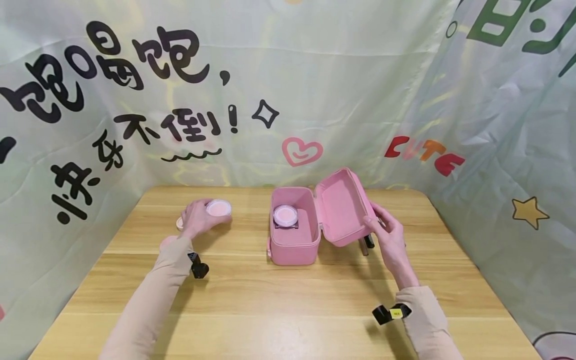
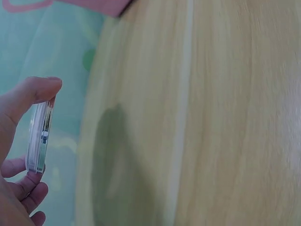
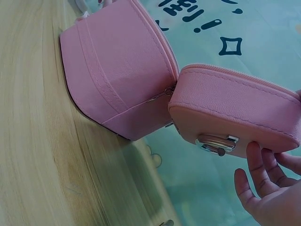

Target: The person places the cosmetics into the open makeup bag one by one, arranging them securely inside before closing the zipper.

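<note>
Pinched between the thumb and fingers of my left hand (image 1: 198, 218) is a round, flat compact (image 1: 219, 207) with a pale pink face. The left wrist view shows this compact (image 2: 40, 134) edge-on, raised over the tabletop with a clear rim and a small catch. A pink zip-up cosmetic case (image 1: 294, 255) stands open at the centre, another round compact (image 1: 285, 216) inside it. My right hand (image 1: 390, 240) holds the outer side of the case's tilted lid (image 1: 344, 205). In the right wrist view, fingers (image 3: 256, 165) touch the lid's outer face near a metal-trimmed handle (image 3: 216, 142).
Partly hidden behind the left hand lies a small round item (image 1: 179, 223), with a pink round item (image 1: 168, 241) by the wrist. Dark and brown stick-like items (image 1: 366, 245) lie beneath the lid. A printed cloth (image 1: 288, 90) encloses the wooden table (image 1: 270, 310).
</note>
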A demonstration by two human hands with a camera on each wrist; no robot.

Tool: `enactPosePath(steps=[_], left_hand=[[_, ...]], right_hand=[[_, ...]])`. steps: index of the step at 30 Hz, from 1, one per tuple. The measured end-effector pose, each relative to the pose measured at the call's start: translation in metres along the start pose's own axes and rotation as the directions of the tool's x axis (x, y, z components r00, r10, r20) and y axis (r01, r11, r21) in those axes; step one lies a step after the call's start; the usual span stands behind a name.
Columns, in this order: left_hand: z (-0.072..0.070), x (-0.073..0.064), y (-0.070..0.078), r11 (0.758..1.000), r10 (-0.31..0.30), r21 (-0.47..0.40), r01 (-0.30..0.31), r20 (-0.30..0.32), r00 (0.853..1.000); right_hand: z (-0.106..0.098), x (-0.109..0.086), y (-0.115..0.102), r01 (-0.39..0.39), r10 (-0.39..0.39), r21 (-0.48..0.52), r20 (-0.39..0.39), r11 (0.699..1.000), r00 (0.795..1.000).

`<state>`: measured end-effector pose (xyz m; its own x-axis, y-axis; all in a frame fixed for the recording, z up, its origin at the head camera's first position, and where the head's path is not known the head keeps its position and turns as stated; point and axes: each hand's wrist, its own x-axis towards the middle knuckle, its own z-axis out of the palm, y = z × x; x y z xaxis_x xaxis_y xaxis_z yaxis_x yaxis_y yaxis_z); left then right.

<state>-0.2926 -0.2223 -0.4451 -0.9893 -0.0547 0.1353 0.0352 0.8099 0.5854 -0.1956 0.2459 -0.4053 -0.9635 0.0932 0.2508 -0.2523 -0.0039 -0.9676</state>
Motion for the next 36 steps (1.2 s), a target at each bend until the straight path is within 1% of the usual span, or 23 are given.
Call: enactPosePath(steps=[3, 9, 12, 15, 18, 24, 30, 33, 36], left_hand=[[-0.002, -0.001, 0.006, 1.0, 0.027, -0.008, -0.027, -0.011, 1.0], [-0.004, -0.001, 0.02, 0.998, 0.06, -0.017, -0.061, -0.019, 0.998], [-0.006, -0.001, 0.03, 0.996, 0.08, -0.04, -0.081, -0.034, 0.996], [-0.009, -0.001, 0.044, 0.99, 0.117, -0.075, -0.119, -0.04, 0.992], [-0.014, -0.002, 0.062, 0.98, 0.155, -0.123, -0.158, -0.03, 0.987], [-0.025, -0.002, 0.099, 0.958, 0.199, -0.213, -0.192, 0.01, 0.98], [-0.031, 0.0, 0.127, 0.938, 0.26, -0.246, -0.246, 0.029, 0.965], [-0.032, 0.0, 0.14, 0.933, 0.269, -0.262, -0.247, 0.051, 0.962], [-0.031, 0.0, 0.151, 0.932, 0.282, -0.26, -0.254, 0.074, 0.957]], right_hand=[[0.0, 0.0, 0.0, 0.002, -0.002, 0.003, 0.003, 1.0, 1.0], [0.0, 0.0, -0.001, 0.001, -0.001, 0.002, 0.004, 1.0, 1.0], [0.0, 0.0, -0.001, -0.001, 0.001, 0.001, 0.005, 1.0, 1.0], [-0.001, 0.0, -0.002, -0.002, 0.002, 0.003, 0.006, 1.0, 1.0], [-0.001, 0.0, -0.002, -0.005, 0.004, 0.004, 0.005, 1.0, 1.0], [-0.001, 0.0, -0.002, -0.018, 0.018, 0.009, -0.006, 1.0, 1.0], [0.0, -0.001, -0.003, -0.024, 0.024, 0.012, -0.008, 1.0, 1.0], [0.001, -0.001, -0.003, -0.021, 0.021, 0.02, -0.009, 1.0, 1.0], [0.002, -0.001, -0.004, -0.021, 0.022, 0.029, -0.012, 0.999, 1.0]])
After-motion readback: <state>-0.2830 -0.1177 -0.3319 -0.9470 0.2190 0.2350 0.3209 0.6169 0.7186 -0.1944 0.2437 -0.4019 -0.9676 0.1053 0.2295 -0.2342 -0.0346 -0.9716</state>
